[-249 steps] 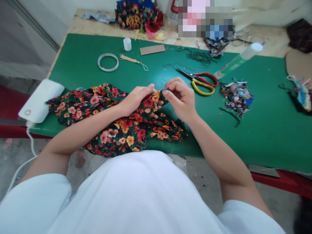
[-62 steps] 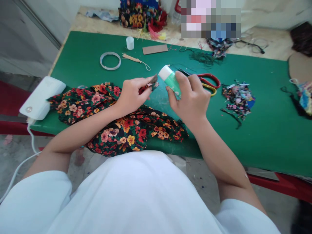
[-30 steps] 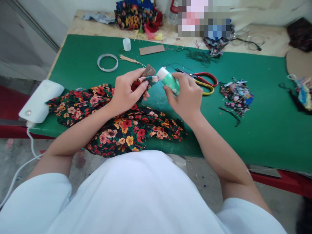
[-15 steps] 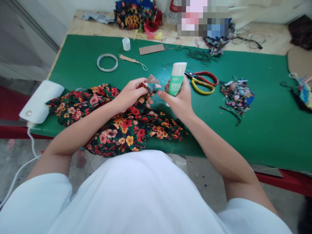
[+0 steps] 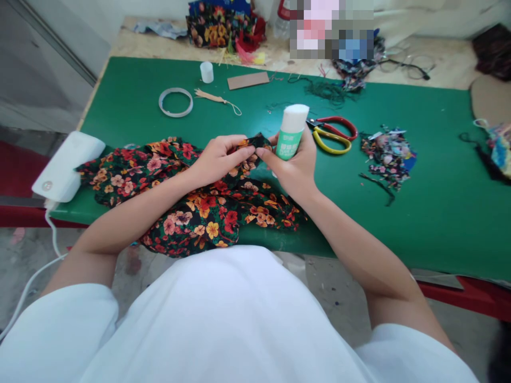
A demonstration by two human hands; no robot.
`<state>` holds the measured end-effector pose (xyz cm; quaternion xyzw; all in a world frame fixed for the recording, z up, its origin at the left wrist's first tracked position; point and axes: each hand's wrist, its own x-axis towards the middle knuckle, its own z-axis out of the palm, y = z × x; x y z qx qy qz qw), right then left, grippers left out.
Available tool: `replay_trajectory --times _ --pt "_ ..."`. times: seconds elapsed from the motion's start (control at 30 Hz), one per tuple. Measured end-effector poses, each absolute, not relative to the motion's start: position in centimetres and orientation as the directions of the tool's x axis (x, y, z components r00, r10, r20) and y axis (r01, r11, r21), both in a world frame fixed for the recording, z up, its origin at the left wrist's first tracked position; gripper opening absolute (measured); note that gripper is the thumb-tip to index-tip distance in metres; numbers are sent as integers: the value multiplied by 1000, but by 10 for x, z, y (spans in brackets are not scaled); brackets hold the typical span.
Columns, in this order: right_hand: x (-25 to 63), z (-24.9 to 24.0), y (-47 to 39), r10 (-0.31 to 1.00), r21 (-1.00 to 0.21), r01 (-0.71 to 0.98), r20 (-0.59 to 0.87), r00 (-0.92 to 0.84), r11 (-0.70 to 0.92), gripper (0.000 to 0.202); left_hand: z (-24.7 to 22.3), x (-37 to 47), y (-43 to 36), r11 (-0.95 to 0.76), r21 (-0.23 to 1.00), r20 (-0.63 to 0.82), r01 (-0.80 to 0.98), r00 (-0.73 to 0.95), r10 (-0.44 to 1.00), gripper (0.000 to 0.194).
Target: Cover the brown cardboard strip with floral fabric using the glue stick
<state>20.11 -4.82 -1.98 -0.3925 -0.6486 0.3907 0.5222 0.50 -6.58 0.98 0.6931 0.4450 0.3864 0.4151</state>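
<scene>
I am leaning over a worktable, in a white T-shirt, both forearms reaching forward over a green mat (image 5: 419, 223). Between and beneath my arms lies the floral fabric (image 5: 187, 215), a dark, rumpled cloth printed with red, orange and pink flowers; it spreads across the near left of the mat and overhangs the table edge towards my body. My left hand (image 5: 221, 159) is closed in a pinch, thumb over curled fingers, gripping a small folded part of this cloth, raised near the middle. My right hand (image 5: 296, 167) is wrapped around a white and green tube (image 5: 293, 133), held nearly upright with its white end on top, while my right thumb tip touches the same raised fold; I cannot tell how my other right fingers sit, as the tube and palm partly hide them. Just beyond that hand are scissors (image 5: 333, 135) with one red and one yellow handle, then a heap of fabric scraps (image 5: 389, 157). Farther back, from left to right, lie a pale ring (image 5: 175, 102), a small white cap (image 5: 206, 72), a cream tassel (image 5: 213, 97) and a brown strip (image 5: 248, 81). At far left, a white box (image 5: 68, 166) touches the fabric's end
</scene>
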Motion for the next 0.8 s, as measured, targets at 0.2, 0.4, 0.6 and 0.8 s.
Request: replay_trajectory --times 0.2,0.4,0.6,0.8 --pt "205 -15 -47 931 -938 77 322 -169 338 47 14 4 -70 -243 910 135 336 313 940 49" --pt "204 -10 -50 932 -947 56 300 -204 317 49 16 6 -71 -312 872 200 376 309 930 39" --pt "202 -4 -54 927 -944 64 304 -220 325 48 21 8 -77 -326 877 235 353 276 932 31" --pt "202 -7 -55 911 -925 97 337 -236 367 45 21 6 -76 -302 904 223 302 269 937 25"
